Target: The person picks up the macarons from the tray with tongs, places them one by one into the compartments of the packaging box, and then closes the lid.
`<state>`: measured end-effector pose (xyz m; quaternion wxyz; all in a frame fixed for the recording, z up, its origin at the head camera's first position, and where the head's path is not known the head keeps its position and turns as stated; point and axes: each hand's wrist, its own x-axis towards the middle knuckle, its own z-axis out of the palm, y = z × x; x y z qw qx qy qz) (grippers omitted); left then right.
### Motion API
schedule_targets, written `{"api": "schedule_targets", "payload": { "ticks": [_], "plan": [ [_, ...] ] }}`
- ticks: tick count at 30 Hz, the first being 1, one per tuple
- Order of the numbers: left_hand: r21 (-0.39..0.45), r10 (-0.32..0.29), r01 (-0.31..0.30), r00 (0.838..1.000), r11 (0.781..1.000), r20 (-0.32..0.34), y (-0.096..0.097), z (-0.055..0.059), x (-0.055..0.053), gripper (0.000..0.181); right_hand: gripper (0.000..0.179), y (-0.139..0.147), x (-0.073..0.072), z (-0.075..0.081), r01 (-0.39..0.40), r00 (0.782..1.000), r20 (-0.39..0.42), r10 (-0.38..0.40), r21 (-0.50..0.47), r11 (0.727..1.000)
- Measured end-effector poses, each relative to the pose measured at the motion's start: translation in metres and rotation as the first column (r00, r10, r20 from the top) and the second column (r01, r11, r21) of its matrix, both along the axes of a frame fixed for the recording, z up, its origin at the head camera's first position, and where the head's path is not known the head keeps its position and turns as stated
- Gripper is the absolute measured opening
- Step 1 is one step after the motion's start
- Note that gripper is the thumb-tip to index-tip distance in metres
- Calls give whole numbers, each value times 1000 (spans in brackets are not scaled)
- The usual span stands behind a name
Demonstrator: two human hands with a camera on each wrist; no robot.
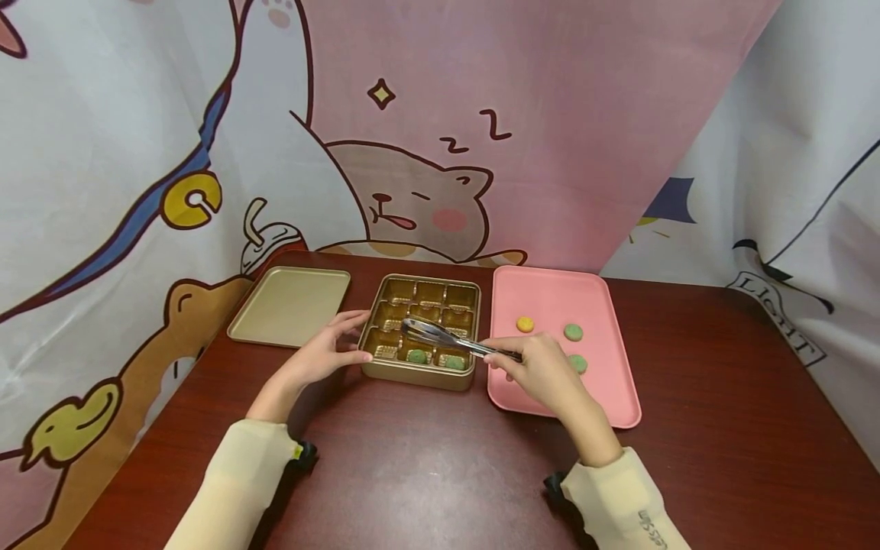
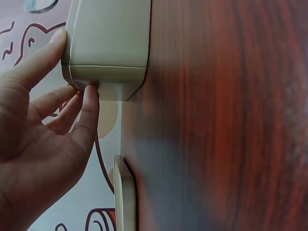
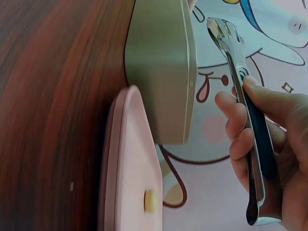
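Observation:
A gold tin box (image 1: pixel 419 373) stands mid-table with a divided gold plastic insert. Two small round green cookies (image 1: pixel 417 356) lie in its front middle and front right compartments. My left hand (image 1: pixel 328 353) rests thumb and fingertips against the box's left side and rim, fingers extended. With my right hand (image 1: pixel 539 370) I grip metal tongs (image 1: pixel 440 334) with dark handle inlays. The tongs' tips hover over the left part of the box; whether they hold something cannot be told. A pink tray (image 1: pixel 605 305) under my right hand carries a yellow cookie (image 1: pixel 525 324) and green cookies (image 1: pixel 574 332).
A flat gold lid (image 1: pixel 292 305) lies at the left rear of the dark red wooden table (image 1: pixel 426 458). Behind the table hangs a printed cartoon cloth (image 1: pixel 564 137). The pink tray sits close to the box's right side.

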<state>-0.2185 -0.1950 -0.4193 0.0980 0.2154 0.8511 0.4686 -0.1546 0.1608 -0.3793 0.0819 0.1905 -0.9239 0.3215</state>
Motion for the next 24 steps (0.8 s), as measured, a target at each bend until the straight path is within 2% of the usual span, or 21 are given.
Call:
{"api": "schedule_targets", "payload": {
  "ticks": [6, 12, 19, 24],
  "plan": [
    [11, 0, 0, 1000, 1000, 0, 0, 0, 0, 72, 23, -17, -4, -3, -40, 998, -54, 42, 41, 998],
    [9, -3, 3, 1000, 1000, -2, -1, 1, 0, 72, 25, -28, -8, -5, -63, 997, -50, 66, 62, 996],
    [4, 1, -1, 1000, 1000, -12, -1, -2, 0, 72, 28, -34, -11, -9, -71, 994, -75, 77, 80, 994],
    [12, -1, 1, 1000, 1000, -6, -1, -2, -1, 72, 31, -32, -11, -10, -49, 996, -67, 53, 56, 997]
  ]
}}
